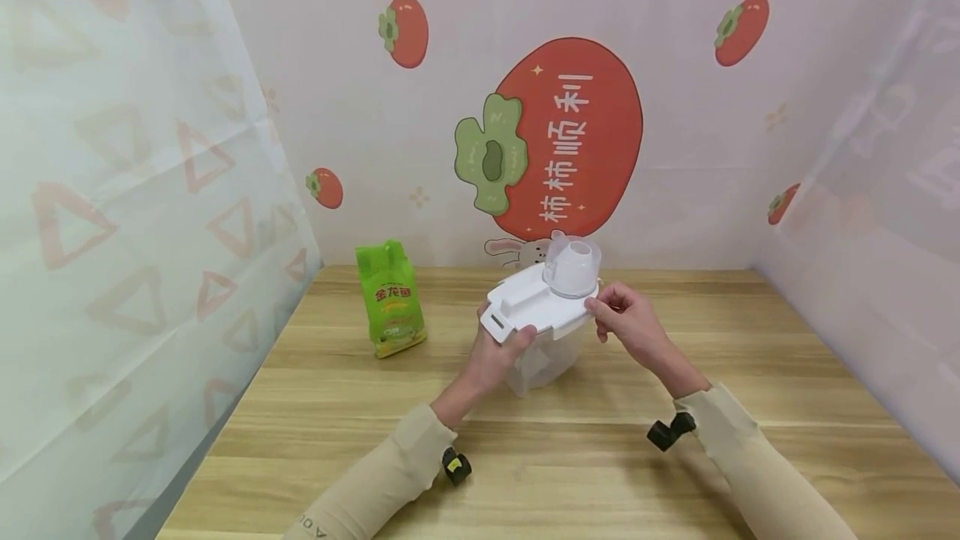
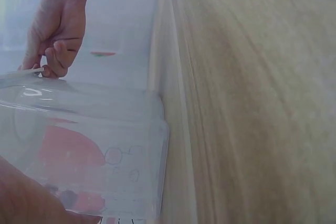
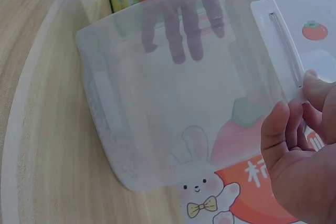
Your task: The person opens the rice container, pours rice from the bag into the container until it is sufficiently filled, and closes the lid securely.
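Note:
A clear plastic storage container with a white lid stands tilted on the table, and a clear measuring cup sits on the lid. My left hand grips the container's left side, thumb by the lid's front edge; its fingers show through the wall in the right wrist view. At the lid's right edge, my right hand pinches the white clip between thumb and fingers. In the left wrist view the container's wall lies between both hands.
A green bag with printed characters stands upright on the wooden table, left of the container. Behind it is a persimmon-patterned backdrop, with cloth side walls at left and right. A black camera is strapped at the left wrist.

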The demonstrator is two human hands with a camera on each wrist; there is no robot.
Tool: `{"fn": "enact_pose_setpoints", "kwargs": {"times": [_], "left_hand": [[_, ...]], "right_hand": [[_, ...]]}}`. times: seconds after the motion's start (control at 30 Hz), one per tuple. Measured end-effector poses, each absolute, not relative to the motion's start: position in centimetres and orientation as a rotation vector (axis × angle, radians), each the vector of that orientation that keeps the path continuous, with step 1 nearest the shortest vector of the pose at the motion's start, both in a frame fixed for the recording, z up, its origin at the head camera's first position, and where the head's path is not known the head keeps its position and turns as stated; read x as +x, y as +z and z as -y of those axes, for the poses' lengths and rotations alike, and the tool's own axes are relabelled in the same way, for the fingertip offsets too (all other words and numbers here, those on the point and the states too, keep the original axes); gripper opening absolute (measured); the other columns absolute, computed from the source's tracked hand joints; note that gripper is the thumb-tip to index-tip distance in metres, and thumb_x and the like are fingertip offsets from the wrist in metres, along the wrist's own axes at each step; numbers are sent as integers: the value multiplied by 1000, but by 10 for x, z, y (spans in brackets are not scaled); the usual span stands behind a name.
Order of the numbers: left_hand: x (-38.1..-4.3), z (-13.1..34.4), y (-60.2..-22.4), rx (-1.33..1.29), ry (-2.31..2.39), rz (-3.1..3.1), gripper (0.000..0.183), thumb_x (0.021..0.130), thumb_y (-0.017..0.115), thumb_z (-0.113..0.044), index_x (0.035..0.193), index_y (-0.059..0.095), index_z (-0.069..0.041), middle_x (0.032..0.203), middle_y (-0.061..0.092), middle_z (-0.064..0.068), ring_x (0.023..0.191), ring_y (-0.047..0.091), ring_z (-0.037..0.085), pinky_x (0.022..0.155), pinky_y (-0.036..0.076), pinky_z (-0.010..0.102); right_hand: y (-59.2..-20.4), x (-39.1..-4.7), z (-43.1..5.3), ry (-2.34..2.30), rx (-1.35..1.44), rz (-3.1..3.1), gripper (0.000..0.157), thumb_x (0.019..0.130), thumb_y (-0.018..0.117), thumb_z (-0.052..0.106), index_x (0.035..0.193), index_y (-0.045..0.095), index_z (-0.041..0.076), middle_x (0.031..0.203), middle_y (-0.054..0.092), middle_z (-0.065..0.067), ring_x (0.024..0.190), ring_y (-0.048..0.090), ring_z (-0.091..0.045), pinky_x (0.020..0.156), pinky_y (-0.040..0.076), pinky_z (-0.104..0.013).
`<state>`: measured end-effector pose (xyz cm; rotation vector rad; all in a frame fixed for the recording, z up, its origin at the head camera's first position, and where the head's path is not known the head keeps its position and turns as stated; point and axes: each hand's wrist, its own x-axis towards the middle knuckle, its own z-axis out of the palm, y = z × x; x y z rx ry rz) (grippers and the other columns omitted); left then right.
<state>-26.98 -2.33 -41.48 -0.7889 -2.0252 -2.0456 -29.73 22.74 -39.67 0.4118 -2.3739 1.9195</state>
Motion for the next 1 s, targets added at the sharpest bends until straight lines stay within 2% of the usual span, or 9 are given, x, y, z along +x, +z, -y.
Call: {"fn": "enact_pose_setpoints", "kwargs": {"times": [0.17, 0.33, 0.57, 0.8, 1.0], "left_hand": [[-268, 25, -415, -774, -2023, 2088, 74, 91, 66, -29, 148, 23, -9, 141, 43, 9, 121, 50, 14, 102, 45, 27], [-263, 28, -408, -786, -2036, 2120, 74, 91, 65, -20, 149, 21, -5, 143, 41, 12, 122, 50, 15, 103, 46, 28], [-263, 28, -405, -817, -1990, 2158, 71, 92, 62, -15, 149, 21, -3, 143, 43, 12, 120, 49, 8, 102, 45, 27], [-282, 24, -434, -768, -1978, 2150, 73, 92, 65, -34, 148, 20, -25, 144, 39, -1, 124, 48, 13, 104, 45, 33], [-281, 25, -433, -741, -1994, 2165, 76, 90, 67, -40, 149, 20, -26, 146, 34, 1, 125, 47, 15, 106, 43, 36]], "right_hand": [[-397, -297, -226, 1946, 479, 2323, 24, 96, 63, 14, 91, 51, -6, 70, 52, 2, 56, 51, -10, 50, 50, -24], [-396, -296, -227, 1925, 474, 2358, 24, 96, 63, 16, 92, 51, -5, 71, 51, 2, 57, 51, -10, 50, 50, -25], [-390, -291, -225, 1922, 457, 2374, 24, 97, 61, 15, 91, 49, -4, 69, 49, 3, 54, 48, -9, 48, 48, -25], [-385, -294, -229, 1846, 443, 2477, 27, 96, 63, 22, 95, 49, 0, 70, 47, 0, 53, 45, -10, 45, 46, -29], [-379, -296, -231, 1788, 439, 2565, 31, 95, 65, 25, 95, 48, 0, 70, 47, -1, 51, 44, -12, 44, 45, -30]]}}
